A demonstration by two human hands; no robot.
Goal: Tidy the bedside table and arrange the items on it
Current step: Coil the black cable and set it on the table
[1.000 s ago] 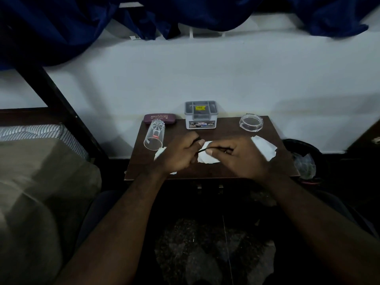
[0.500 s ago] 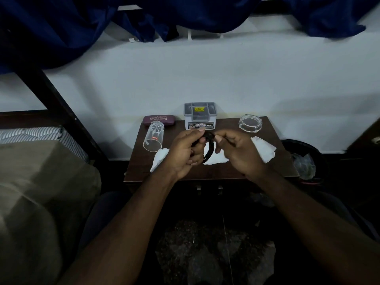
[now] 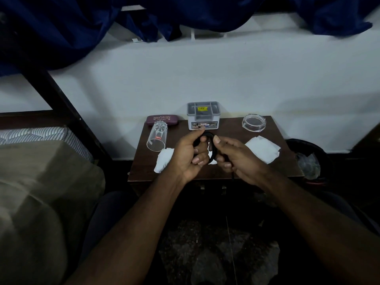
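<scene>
Black cable [image 3: 213,152], coiled into a small loop, is held over the middle of a brown wooden bench [image 3: 232,128]. The left hand [image 3: 189,155] curls its fingers round the loop's nine o'clock side, and the right hand [image 3: 236,157] pinches its three o'clock side. On the bench a clear glass [image 3: 157,136] lies on its side at ten o'clock, a maroon spectacle case [image 3: 162,119] at eleven, a grey box [image 3: 203,116] at twelve, a clear round dish [image 3: 254,122] at one, and white paper [image 3: 263,149] at three.

Dim, bluish light; the white wall [image 3: 205,75] is brightest, crossed by soft shadows. The floor [image 3: 205,254] sinks near black. Wide-angle bending curves the edges, and detail is soft
</scene>
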